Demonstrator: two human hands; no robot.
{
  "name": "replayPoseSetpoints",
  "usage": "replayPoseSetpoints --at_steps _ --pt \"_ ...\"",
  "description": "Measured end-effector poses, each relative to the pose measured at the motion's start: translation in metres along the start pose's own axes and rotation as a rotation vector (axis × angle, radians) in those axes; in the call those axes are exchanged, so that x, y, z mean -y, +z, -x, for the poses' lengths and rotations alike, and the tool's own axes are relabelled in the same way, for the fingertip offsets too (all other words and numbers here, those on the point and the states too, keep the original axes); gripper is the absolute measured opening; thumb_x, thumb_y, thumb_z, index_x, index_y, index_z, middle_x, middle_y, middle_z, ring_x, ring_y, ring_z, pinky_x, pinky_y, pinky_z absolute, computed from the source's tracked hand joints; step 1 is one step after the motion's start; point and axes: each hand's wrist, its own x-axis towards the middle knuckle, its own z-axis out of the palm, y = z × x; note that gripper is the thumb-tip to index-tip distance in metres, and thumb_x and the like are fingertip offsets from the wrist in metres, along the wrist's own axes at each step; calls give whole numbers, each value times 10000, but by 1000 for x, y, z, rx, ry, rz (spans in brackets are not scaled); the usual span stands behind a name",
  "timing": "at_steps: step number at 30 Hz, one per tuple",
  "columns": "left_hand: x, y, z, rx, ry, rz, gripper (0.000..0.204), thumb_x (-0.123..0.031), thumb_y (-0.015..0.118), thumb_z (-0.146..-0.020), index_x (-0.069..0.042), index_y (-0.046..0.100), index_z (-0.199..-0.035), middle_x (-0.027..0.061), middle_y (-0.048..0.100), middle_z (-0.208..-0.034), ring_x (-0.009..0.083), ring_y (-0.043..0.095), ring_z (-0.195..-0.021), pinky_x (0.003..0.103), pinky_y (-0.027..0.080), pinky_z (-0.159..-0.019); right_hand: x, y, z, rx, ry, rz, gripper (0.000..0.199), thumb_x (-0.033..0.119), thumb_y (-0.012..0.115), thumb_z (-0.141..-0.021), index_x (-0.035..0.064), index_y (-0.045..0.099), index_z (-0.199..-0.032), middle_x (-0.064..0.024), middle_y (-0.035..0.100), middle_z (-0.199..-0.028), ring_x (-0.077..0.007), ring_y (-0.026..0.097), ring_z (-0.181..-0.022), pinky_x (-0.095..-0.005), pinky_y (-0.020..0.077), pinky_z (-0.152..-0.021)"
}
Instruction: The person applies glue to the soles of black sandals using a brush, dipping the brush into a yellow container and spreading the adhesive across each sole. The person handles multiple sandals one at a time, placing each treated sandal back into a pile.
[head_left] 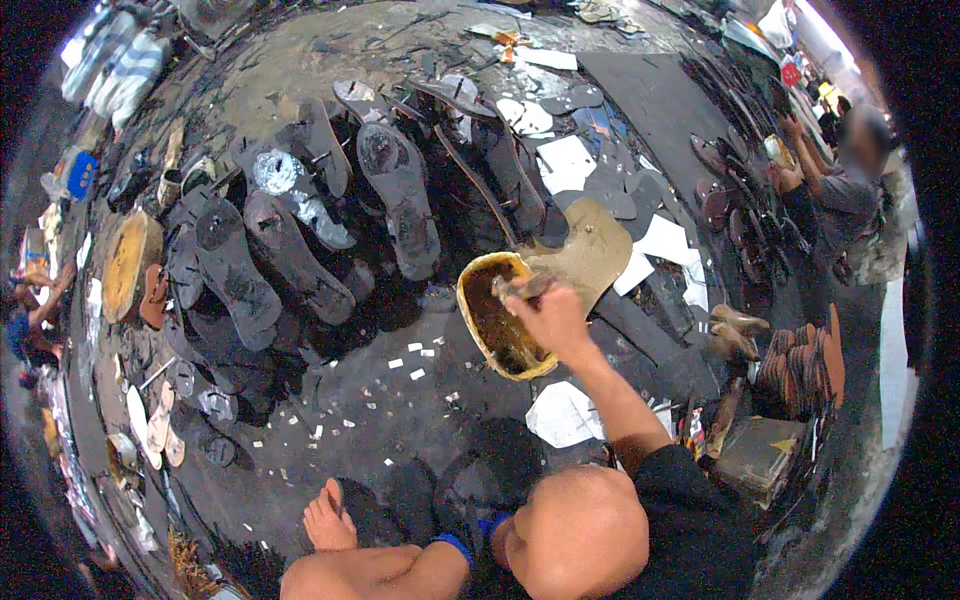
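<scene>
My right hand (552,318) reaches over a yellow-rimmed container (468,330) with a dark brown, crusted inside. Its fingers are pinched together above the opening, but whatever they hold is too small to make out. Behind the container lies a tan, sole-shaped flat piece (592,245). Rows of dark sandal soles (400,190) are spread in front of me, some stacked and overlapping, and another dark sole (238,270) rests further left. My left hand does not show; only my bare foot (330,518) and knees appear low in the picture.
White scraps (565,415) and small white bits (415,347) litter the dark floor. A round wooden block (132,265) stands at left. Brown soles (805,365) are bunched at right beside a box (757,455). Another person (850,195) sits at far right.
</scene>
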Motion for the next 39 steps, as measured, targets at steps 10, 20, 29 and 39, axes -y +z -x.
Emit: replayPoseSetpoints --at_steps 10,20,29,39 --pt "-47 -77 -39 230 237 942 596 -40 746 -614 20 593 -1187 223 589 -1324 382 559 -1242 429 438 -1059 25 -76 60 374 141 368 419 424 680 -875 7 666 -922 -258 672 -821 -461 663 -762 -533 544 -696" --pt "-103 -20 -71 -10 294 721 730 -396 727 -858 23 485 -1405 283 409 -1490 436 280 -1457 482 249 -1186 64 -69 77 485 356 -742 177 75 674 -931 10 639 -1092 -26 671 -989 -115 615 -874 -287 512 -782" --pt "-148 -40 -163 274 252 1285 666 -488 454 -1016 -4 444 -1472 179 437 -1523 288 385 -1432 399 280 -1174 150 28 30 287 -38 -868 287 76 749 -890 -4 643 -1144 -29 692 -950 -83 623 -862 -242 513 -799" --pt "-153 -74 -128 324 -24 2306 472 -390 474 -1019 -36 570 -1316 92 667 -1197 233 669 -1019 349 560 -886 189 38 23 145 -322 -564 167 152 738 -879 54 712 -1011 -111 728 -972 -258 697 -871 -349 526 -789"
